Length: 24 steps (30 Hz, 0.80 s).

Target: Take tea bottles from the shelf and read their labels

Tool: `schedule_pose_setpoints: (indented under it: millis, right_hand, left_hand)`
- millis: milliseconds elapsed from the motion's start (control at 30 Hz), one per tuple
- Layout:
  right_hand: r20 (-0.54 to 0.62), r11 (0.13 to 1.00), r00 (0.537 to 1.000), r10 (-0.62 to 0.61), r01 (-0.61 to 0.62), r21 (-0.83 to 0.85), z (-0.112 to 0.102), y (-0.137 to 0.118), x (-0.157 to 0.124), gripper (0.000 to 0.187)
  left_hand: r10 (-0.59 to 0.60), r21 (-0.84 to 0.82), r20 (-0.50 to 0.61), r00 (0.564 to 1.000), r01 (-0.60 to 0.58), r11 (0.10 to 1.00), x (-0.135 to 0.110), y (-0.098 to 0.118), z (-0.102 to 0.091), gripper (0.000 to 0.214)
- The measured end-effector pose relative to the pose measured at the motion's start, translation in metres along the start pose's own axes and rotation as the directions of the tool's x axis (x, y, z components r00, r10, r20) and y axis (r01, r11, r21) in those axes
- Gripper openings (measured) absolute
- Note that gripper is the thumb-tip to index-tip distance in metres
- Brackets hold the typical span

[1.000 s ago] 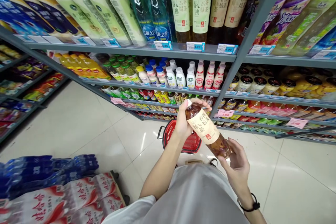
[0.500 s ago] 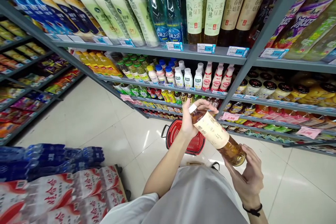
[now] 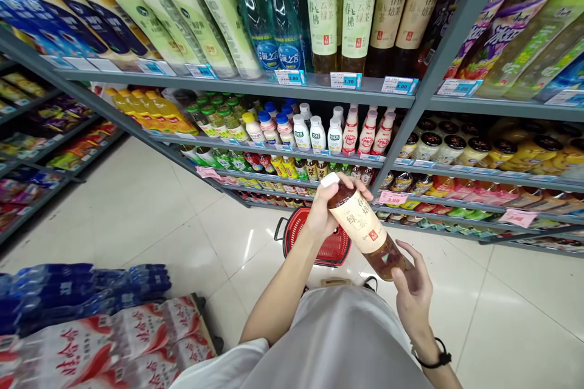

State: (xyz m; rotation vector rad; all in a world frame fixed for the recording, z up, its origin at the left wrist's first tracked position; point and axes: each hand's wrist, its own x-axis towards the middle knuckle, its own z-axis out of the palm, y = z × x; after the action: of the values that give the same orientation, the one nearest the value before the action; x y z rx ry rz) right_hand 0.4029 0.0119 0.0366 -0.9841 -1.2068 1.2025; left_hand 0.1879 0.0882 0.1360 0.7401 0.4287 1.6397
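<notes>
1. shopper's l hand [image 3: 325, 211] clamped on neck of amber green-tea btl [image 3: 358, 223], grip closed round it, white cap [image 3: 329, 179] showing past the fingers.
2. btl held tilted across the body, cream label facing up, base low to the r, over a red shopping basket [image 3: 296, 222] on white tile floor [image 3: 137, 213].
3. r hand [image 3: 413, 293] raised near btl base, grip open, fingers [image 3: 413, 264] apart, tips just beside the glass-like base; contact can't be told. black wristband [image 3: 431, 362] on r wrist.
4. ahead: grey metal shelves [image 3: 237, 86] w/ rows of bottled drinks [image 3: 314, 134] and blue-edged price tags [image 3: 345, 80].
5. lower l: shrink-wrapped blue water packs [image 3: 91, 285] beside red-and-white wrapped cases [image 3: 114, 343].
</notes>
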Motion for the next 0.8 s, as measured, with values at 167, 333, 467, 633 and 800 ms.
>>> schedule_pose_setpoints:
  millis: [167, 333, 467, 633, 800]
  right_hand:
    - [0.089, 0.989, 0.992, 0.087, -0.097, 0.115, 0.007, -0.010, -0.001, 0.051]
    - [0.114, 0.996, 0.990, 0.080, -0.085, 0.035, 0.004, -0.002, -0.003, 0.070]
    - [0.147, 0.998, 0.987, 0.069, -0.069, -0.008, -0.003, 0.007, -0.004, 0.065]
    - [0.224, 0.994, 0.971, 0.084, -0.099, 0.056, 0.004, 0.008, -0.005, 0.060]
    - [0.416, 0.893, 0.891, 0.181, -0.326, 0.309, 0.017, 0.000, -0.007, 0.047]
  left_hand:
    - [-0.032, -0.059, -0.033, 0.999, 0.030, 0.998, 0.004, -0.001, -0.003, 0.024]
    - [-0.032, -0.047, -0.158, 0.987, 0.025, 0.999, 0.007, -0.001, -0.005, 0.021]
    - [-0.043, -0.057, -0.134, 0.990, 0.036, 0.998, 0.007, 0.000, -0.004, 0.019]
    - [-0.056, -0.101, -0.086, 0.995, 0.047, 0.994, 0.005, 0.006, -0.002, 0.022]
    - [-0.087, -0.143, -0.070, 0.994, 0.077, 0.987, 0.003, 0.007, -0.003, 0.022]
